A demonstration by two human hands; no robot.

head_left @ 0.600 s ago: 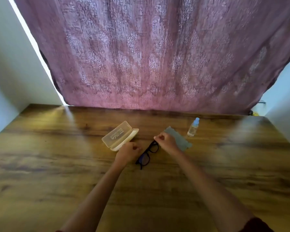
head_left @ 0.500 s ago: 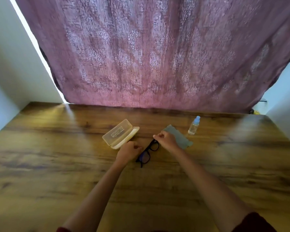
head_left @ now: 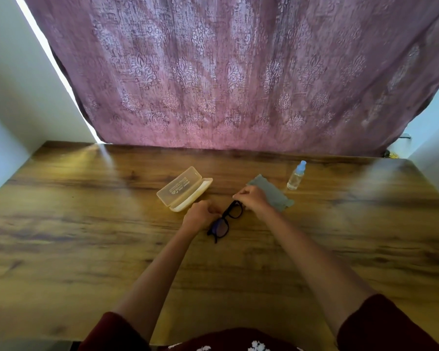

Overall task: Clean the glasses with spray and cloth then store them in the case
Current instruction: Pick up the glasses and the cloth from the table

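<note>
Viewed from above a wooden table (head_left: pixel 86 249), with a patterned purple curtain (head_left: pixel 238 72) hanging behind its far edge

Near the middle of the table, a little toward the far edge, lay black-framed glasses (head_left: pixel 226 221), held at both ends. Left hand (head_left: pixel 199 216) curled over the nearer end, apparently gripping the frame, though fingers hidden behind the knuckles. Right hand (head_left: pixel 252 201) pinched the far end between fingertips

Just left of the hands, an open yellowish glasses case (head_left: pixel 184 190), lid tipped back, nothing seen inside. Under and beside the right hand, a grey cloth (head_left: pixel 274 192) spread flat. Past the cloth toward the far right corner, a small clear spray bottle (head_left: pixel 296 176) with a pale blue cap, upright, some clear liquid seemingly inside

Cleaning apparently not yet begun: bottle and cloth untouched. Likely risks: fingertips smearing the lenses through a grip too close to the glass; the slim bottle knocked over by a reaching forearm; the light case nudged by the left hand
</note>
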